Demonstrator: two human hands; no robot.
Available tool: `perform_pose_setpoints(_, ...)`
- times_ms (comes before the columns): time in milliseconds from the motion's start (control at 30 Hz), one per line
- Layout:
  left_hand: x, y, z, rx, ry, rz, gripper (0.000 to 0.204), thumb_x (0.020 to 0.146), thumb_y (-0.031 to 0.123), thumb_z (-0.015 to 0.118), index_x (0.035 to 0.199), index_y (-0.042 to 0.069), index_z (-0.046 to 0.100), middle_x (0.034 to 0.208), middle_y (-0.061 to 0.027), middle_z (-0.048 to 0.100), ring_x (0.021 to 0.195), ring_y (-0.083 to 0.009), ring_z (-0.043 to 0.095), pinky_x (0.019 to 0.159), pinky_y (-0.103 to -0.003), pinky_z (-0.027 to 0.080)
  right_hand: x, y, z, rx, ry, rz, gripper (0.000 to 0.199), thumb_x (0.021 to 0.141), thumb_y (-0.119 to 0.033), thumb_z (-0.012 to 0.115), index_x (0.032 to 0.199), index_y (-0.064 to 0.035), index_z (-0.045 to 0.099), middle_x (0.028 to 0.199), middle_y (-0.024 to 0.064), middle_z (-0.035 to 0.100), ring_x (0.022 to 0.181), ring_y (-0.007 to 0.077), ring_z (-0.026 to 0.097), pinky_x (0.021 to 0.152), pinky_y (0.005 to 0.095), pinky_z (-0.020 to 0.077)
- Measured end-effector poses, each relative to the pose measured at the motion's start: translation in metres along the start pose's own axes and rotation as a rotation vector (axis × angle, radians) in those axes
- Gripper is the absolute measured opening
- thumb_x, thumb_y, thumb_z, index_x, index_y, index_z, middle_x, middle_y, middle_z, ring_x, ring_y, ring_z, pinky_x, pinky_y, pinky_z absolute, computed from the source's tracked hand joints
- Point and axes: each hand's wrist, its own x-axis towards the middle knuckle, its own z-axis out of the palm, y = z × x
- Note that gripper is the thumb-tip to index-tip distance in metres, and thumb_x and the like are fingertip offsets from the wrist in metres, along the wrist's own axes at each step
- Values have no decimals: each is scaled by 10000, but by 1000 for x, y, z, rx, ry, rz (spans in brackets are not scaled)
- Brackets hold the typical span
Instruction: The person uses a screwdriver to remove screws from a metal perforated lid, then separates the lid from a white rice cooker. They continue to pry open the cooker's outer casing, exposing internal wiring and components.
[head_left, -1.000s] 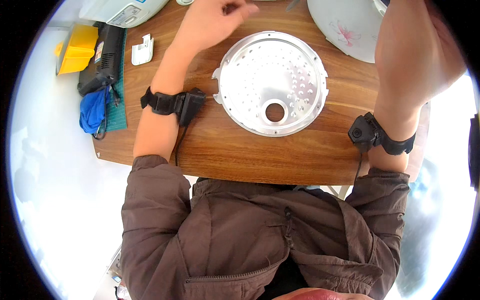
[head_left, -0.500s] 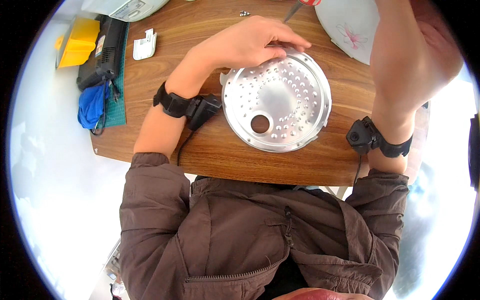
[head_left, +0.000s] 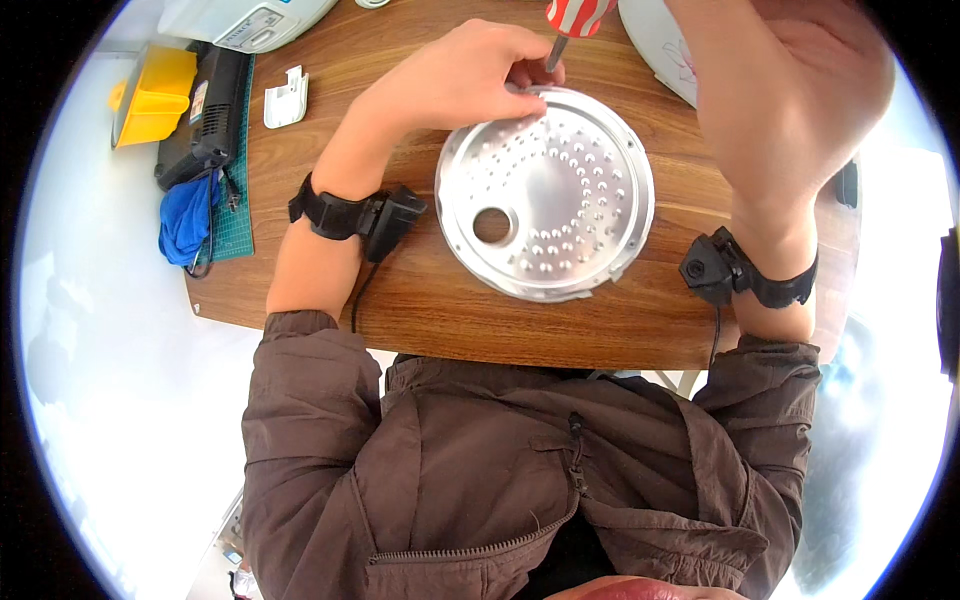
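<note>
My left hand (head_left: 455, 75) grips the far rim of a round silver metal plate (head_left: 560, 190), thumb on its face and fingers curled at the edge. Rings of small dimples cover the plate, and a round hole (head_left: 492, 226) sits near its left side. A screwdriver (head_left: 558, 52) with a red-and-white striped handle points down, its tip beside my left fingers at the rim. My right hand (head_left: 810, 70) is raised at the upper right, close to the camera; its fingertips run past the top edge, where the screwdriver's handle also leaves the picture.
A small white plastic part (head_left: 287, 98) lies left on the wooden table (head_left: 420, 320). A white appliance (head_left: 255, 22) stands at the far left, near a yellow object (head_left: 160, 95), a black case (head_left: 215, 115) and a blue cloth (head_left: 187, 215). A white flowered lid (head_left: 650, 45) is far right.
The screwdriver has come down and left to the plate's rim, with my right hand moving left too. My left fingers have curled in, and the plate has turned slightly clockwise and shifted left.
</note>
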Motion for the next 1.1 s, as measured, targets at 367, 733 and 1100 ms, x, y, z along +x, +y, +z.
perform_pose_setpoints(367,11,-2,19,-53,185,-9,278,850,138,777,1093,20,710,978,-147,760,929,-283,738,875,-369,579,18,3,30,-247,-87,-160,261,837,71,714,1087,-4,702,913,41,708,811,92,637,743,247,523)
perform_pose_setpoints(733,8,-10,25,-251,137,-99,248,862,136,777,1077,24,722,972,-100,754,888,-215,718,830,-353,567,18,18,27,6,-151,-117,230,837,73,685,1053,-6,698,869,54,705,747,122,629,712,268,516)
perform_pose_setpoints(1100,10,-15,30,-315,198,-18,238,870,108,778,1083,10,735,919,-79,750,843,-178,712,792,-316,567,16,11,25,26,-186,-77,262,834,98,656,1081,15,689,907,99,702,774,162,651,697,287,532)
